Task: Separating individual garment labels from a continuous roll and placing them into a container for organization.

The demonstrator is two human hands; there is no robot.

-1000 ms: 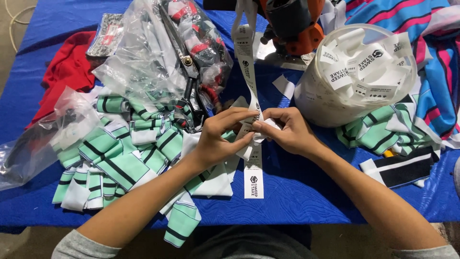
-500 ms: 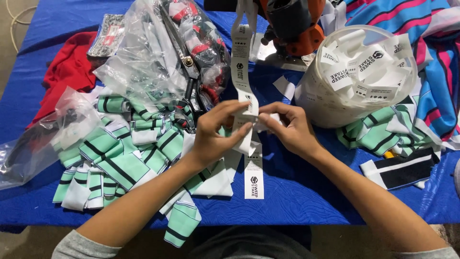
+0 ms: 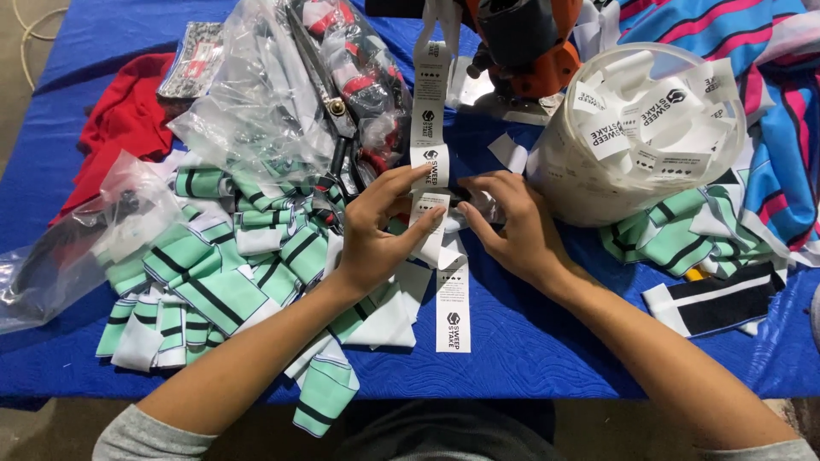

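— What's the surface?
— A blue table (image 3: 530,350), green striped fabric pieces (image 3: 213,273) at 9 o'clock, a clear tub (image 3: 598,183) of labels at 2.
— The hands?
— Left hand (image 3: 376,230) and right hand (image 3: 512,226) pinch a white label strip (image 3: 451,290) at centre, fingers narrowly parted, forearms angled inward.

I see the label strip (image 3: 431,162) running from far to near down the middle of the desk (image 3: 530,341). The heap of striped cloth pieces (image 3: 213,273) lies to its left, with plastic bags (image 3: 256,111) behind it. The tub of cut labels (image 3: 641,128) stands to its right.
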